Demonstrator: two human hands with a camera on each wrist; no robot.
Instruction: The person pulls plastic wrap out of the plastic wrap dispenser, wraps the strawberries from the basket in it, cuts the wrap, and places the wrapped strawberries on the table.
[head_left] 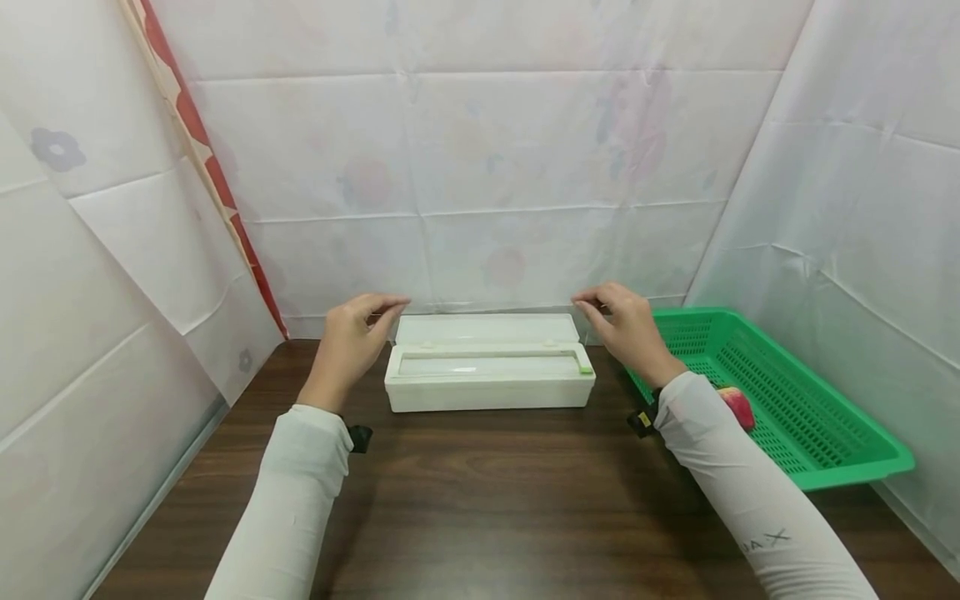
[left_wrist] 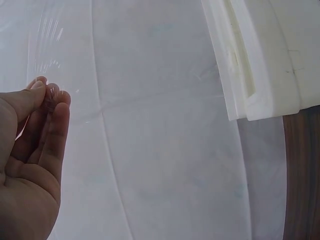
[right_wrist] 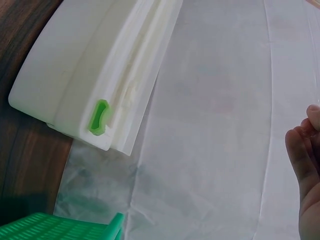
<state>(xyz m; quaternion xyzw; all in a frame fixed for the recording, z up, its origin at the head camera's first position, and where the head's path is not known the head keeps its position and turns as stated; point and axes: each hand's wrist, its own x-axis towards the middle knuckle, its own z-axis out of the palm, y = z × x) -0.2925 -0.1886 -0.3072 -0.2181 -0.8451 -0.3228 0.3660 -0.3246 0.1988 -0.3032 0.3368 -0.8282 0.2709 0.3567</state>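
A white cling film dispenser point(head_left: 487, 396) sits on the table with its lid point(head_left: 487, 328) raised at the back. On its right end is a small green slide cutter point(right_wrist: 99, 118). Clear cling film point(left_wrist: 48, 30) shows as glints and wrinkles at the fingertips in the left wrist view. My left hand point(head_left: 352, 337) pinches one corner between thumb and fingers, above the dispenser's left end. Above the right end, my right hand point(head_left: 624, 327) pinches the film's other side, thumb against fingers. The film between them is nearly invisible in the head view.
A green plastic basket point(head_left: 832, 417) stands on the right, partly behind my right forearm, with a red and yellow fruit-like thing point(head_left: 738, 407) in it. White patterned sheets point(head_left: 487, 167) hang behind and on both sides of the dark wooden table point(head_left: 480, 500).
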